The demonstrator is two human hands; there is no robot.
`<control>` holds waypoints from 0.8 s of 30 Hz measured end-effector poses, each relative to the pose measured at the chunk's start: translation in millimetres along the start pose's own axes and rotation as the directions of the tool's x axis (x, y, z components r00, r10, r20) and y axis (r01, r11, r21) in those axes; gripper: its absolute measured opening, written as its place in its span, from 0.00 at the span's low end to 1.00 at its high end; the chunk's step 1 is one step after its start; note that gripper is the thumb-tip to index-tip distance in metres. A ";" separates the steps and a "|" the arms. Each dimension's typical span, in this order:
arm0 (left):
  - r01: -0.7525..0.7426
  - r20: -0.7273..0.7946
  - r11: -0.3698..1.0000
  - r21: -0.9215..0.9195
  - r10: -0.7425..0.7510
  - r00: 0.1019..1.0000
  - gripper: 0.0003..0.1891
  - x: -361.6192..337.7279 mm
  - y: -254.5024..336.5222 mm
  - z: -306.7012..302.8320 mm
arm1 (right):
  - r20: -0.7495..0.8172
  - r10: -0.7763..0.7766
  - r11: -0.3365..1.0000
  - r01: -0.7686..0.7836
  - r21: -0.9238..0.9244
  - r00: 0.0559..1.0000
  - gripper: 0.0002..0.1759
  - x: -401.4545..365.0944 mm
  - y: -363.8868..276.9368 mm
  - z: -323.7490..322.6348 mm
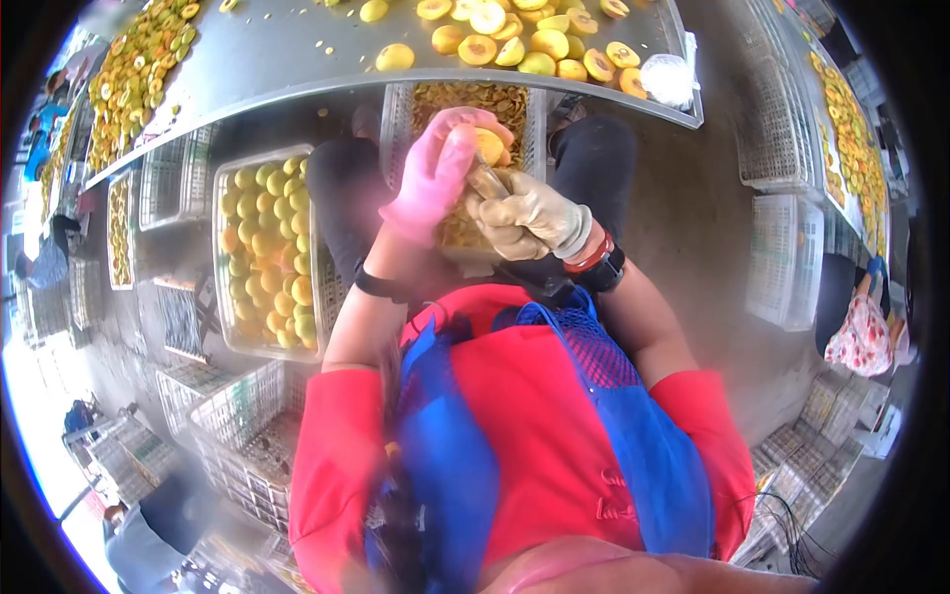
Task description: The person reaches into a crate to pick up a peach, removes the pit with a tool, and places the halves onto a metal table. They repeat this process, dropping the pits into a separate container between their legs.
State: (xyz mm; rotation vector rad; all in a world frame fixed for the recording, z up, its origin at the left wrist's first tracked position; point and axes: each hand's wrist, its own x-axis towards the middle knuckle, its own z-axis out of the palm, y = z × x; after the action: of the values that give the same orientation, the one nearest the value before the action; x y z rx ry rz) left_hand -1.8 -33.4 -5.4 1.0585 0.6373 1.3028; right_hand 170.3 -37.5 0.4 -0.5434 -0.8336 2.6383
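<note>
My left hand [442, 170], in a pink glove, is closed around a yellow peach [490, 148] above a crate between my knees. My right hand [531, 217], in an off-white glove, grips a short knife-like tool [485, 181]. The tool's end reaches up to the peach; its tip is hidden against the fruit and glove. Below both hands, the white crate [397, 119] holds many brownish-yellow scraps. Halved peaches [515, 45], several with pits showing, lie on the metal table [297, 74] in front of me.
A crate of whole peaches [220, 297] stands to my left, with stacked white crates [237, 426] behind it. A clear plastic wrap [668, 79] sits at the table's right corner. More crates [787, 262] and a person in a patterned garment [859, 337] are at right.
</note>
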 end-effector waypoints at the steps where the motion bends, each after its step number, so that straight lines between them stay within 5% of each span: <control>1: -0.017 0.032 1.000 0.006 0.016 0.999 0.18 -0.1 -1.1 -1.0 | 0.044 0.019 0.999 -0.021 0.032 0.999 0.06 -1.7 -0.4 -2.2; 4: -0.011 0.093 0.996 0.086 0.003 0.996 0.18 1.9 -6.9 -8.9 | 0.057 0.018 0.994 -0.024 0.110 0.998 0.10 0.5 8.3 -6.2; 6: 0.017 -0.019 0.996 0.088 -0.015 1.000 0.16 -0.3 -10.6 -2.5 | 0.129 -0.016 0.983 -0.008 0.182 0.992 0.06 0.6 7.1 -3.1; 8: 0.055 -0.146 0.996 -0.067 -0.064 0.987 0.15 -3.2 -8.0 13.6 | 0.088 -0.073 0.983 0.057 0.177 0.993 0.04 -0.8 11.7 -2.5; 9: -0.039 -0.184 0.998 -0.057 0.028 0.982 0.15 -2.7 -16.3 16.4 | 0.096 -0.086 0.981 0.067 0.181 0.992 0.04 -0.3 13.0 -3.2; 15: 0.013 -0.243 0.969 -0.247 -0.075 0.967 0.17 -2.0 -21.9 14.8 | 0.091 -0.144 0.979 0.129 0.160 0.985 0.07 7.8 16.2 -10.5; 18: 0.015 -0.228 0.953 -0.302 -0.087 0.970 0.17 -1.9 -19.8 5.5 | -0.131 -0.142 0.990 0.140 -0.021 0.981 0.08 12.5 20.2 -4.5; 22: 0.058 -0.328 0.974 -0.221 -0.131 0.935 0.19 -5.5 5.1 -1.8 | -0.141 -0.099 0.987 0.078 -0.144 0.985 0.11 20.9 19.3 -1.5; 24: -0.033 -0.443 0.914 -0.403 -0.163 0.882 0.20 3.4 -8.7 -24.2 | -0.154 -0.095 0.978 0.063 -0.200 0.983 0.10 20.6 18.8 4.2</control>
State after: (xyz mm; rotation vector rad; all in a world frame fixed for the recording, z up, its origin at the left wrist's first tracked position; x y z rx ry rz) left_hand -18.2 -23.2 -22.8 0.3741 0.7153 1.5620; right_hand 146.9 -45.8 -13.0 -0.7484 -1.0450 2.4162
